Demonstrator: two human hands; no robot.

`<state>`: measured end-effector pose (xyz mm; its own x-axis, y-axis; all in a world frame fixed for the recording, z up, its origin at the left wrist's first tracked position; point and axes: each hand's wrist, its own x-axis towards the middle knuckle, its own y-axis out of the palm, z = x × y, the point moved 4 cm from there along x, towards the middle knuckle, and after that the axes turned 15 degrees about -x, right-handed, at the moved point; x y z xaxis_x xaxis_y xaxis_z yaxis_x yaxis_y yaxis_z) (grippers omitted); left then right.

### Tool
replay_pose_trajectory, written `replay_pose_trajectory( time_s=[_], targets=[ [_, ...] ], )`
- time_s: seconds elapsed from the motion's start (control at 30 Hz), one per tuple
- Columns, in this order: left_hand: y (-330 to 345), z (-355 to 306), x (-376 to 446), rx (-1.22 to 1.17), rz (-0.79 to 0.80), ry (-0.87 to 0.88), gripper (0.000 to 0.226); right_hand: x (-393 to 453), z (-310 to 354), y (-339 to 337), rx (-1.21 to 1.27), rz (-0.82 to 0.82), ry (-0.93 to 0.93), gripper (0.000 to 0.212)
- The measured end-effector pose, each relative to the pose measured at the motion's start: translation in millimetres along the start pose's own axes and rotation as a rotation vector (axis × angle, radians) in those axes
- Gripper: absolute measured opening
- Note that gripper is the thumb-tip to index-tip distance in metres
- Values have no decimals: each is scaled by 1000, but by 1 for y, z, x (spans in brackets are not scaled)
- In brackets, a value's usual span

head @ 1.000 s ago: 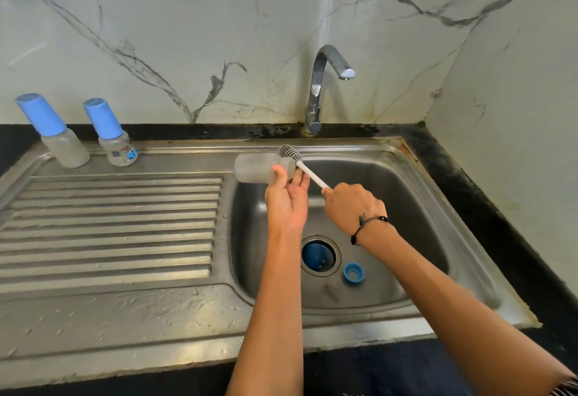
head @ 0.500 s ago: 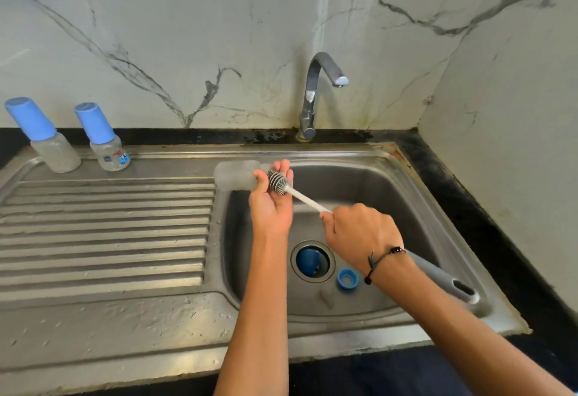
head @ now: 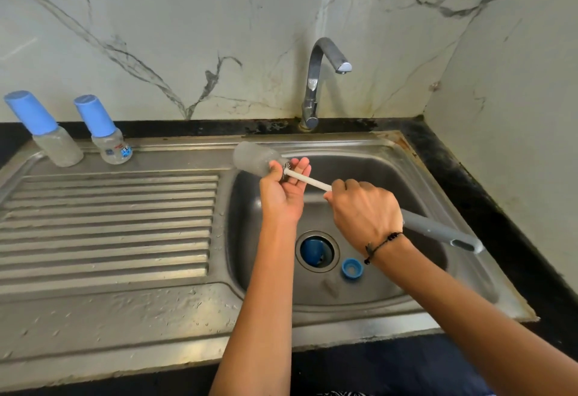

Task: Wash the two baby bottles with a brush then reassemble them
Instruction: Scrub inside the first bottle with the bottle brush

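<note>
Left hand point(head: 283, 195) gripping open bottle point(head: 253, 157) lying base up-left, right hand point(head: 364, 208) closed on brush point(head: 312, 181) along same axis; label unreadable.

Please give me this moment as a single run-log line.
left hand: holds bottle | right hand: holds bottle brush, head at bottle mouth | blue ring: in sink | tap: off

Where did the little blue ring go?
The blue ring lies on the sink floor, just right of the drain and below the right hand holding the brush.
</note>
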<state>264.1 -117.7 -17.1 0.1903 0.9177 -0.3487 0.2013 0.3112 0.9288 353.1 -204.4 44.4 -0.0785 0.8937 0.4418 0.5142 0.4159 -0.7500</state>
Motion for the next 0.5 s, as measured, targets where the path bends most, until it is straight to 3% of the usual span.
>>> replay_pose_trajectory(
  time_s=[0.2, 0.37, 0.5],
  targets=[
    [-3, -18, 2, -55, -87, 71, 25, -19, 14, -5, 63, -98, -26, 17],
    [-8, -26, 5, -96, -150, 63, 33, -20, 18, -9, 23, -248, -55, 28],
    [-18, -29, 8, -100, -197, 98, 33, -21, 24, -12, 1, -234, -112, 28]
  ],
)
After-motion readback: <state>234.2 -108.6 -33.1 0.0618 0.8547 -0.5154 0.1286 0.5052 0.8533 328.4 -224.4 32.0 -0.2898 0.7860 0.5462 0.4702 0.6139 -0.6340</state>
